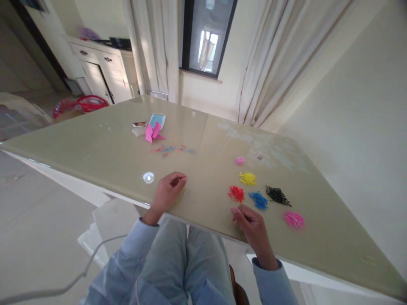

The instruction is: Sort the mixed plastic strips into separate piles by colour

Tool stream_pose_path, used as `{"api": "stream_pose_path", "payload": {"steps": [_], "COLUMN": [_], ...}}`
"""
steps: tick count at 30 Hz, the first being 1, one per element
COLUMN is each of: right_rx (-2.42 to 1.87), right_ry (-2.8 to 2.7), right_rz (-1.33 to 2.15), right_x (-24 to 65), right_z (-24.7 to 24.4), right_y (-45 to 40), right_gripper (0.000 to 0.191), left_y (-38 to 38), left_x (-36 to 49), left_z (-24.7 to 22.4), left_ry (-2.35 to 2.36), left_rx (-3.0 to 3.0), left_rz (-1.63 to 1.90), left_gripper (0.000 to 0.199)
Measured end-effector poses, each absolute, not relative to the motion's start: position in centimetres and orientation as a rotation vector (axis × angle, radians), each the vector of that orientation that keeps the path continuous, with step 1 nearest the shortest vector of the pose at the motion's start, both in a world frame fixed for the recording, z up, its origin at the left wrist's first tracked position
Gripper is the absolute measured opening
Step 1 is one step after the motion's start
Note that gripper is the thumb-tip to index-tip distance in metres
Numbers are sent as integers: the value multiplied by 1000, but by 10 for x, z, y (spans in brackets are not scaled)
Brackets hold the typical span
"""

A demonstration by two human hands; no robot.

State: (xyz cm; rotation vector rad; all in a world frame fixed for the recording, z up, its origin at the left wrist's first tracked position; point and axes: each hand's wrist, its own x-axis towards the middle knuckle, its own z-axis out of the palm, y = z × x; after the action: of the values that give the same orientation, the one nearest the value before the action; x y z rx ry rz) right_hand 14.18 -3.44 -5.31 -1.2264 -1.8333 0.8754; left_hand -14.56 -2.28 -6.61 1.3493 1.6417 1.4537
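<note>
My left hand (171, 188) rests near the table's front edge, fingers curled and thumb pressed to the index finger; whatever is in the pinch is too small to make out. My right hand (252, 224) is also closed, just in front of a pile of small red pieces (236, 193). A hint of red shows by its fingertips, but its contents are unclear. Around it lie piles of short thin pieces: yellow (247, 178), blue (258, 200), black (278, 195) and pink (294, 220). A round whitish piece (148, 177) sits left of my left hand.
Loose red and blue-grey pieces (168, 149) are scattered farther back on the glossy table (111, 148). Behind them lie folded pink paper (153, 132) and a blue face mask (157, 120). A small pink ring-like item (239, 160) stands beyond the yellow pile.
</note>
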Motion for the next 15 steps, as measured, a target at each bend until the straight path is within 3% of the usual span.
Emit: {"api": "stream_pose_path", "payload": {"steps": [5,15], "right_rx": [-1219,-1063], "right_ry": [-1975,-2142], "right_rz": [931,932], "right_x": [136,56], "right_z": [-43,12], "right_y": [-32,7], "right_gripper": [49,36], "left_y": [-24,-24], "left_x": [-145,-145], "left_z": [-68,-65], "left_ry": [1482,1467], "left_rx": [1151,1288], "left_rz": [1552,1494], "left_gripper": [27,19]}}
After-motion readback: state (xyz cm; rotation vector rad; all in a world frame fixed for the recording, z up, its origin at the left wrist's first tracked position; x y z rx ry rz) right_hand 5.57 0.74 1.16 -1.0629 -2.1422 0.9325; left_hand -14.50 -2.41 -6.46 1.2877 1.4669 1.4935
